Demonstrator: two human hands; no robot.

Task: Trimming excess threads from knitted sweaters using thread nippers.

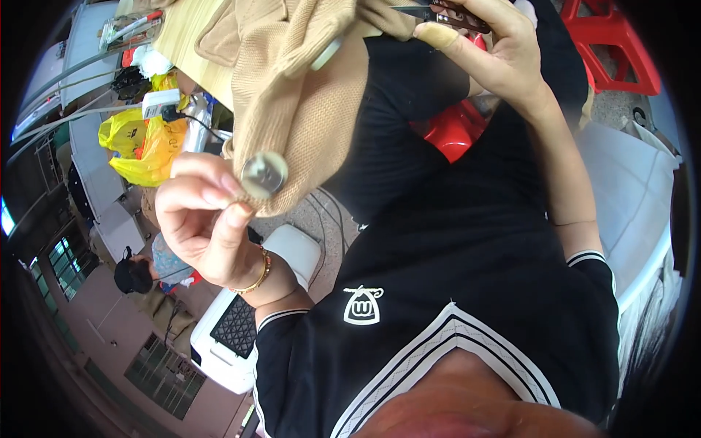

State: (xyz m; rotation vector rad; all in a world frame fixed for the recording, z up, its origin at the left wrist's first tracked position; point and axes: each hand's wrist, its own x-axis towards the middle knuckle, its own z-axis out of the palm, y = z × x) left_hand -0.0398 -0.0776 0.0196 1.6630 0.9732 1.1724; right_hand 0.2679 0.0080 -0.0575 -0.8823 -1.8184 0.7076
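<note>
A tan knitted cardigan (pixel 314 109) hangs down over the table edge and across my lap. At its lower left edge, my left hand (pixel 208 212) pinches the knit between thumb and fingers, right beside a large shiny grey-green button (pixel 264 175). Farther up the band sits a second, pale button (pixel 326 53), seen edge-on. My right hand (pixel 496 55), at the upper right, is closed round small thread snips (pixel 461 16) with a dark reddish-brown handle. Their grey blade points left toward the cloth. Yellowish tape (pixel 437 34) covers my right thumb tip.
A pale wooden tabletop (pixel 186 44) lies under the cardigan. To the left are a yellow plastic bag (pixel 150 150), a white plug adapter (pixel 161 102) and cables. Red stools (pixel 613 47) stand at the right. A white machine (pixel 252 306) and another person (pixel 150 270) are at lower left.
</note>
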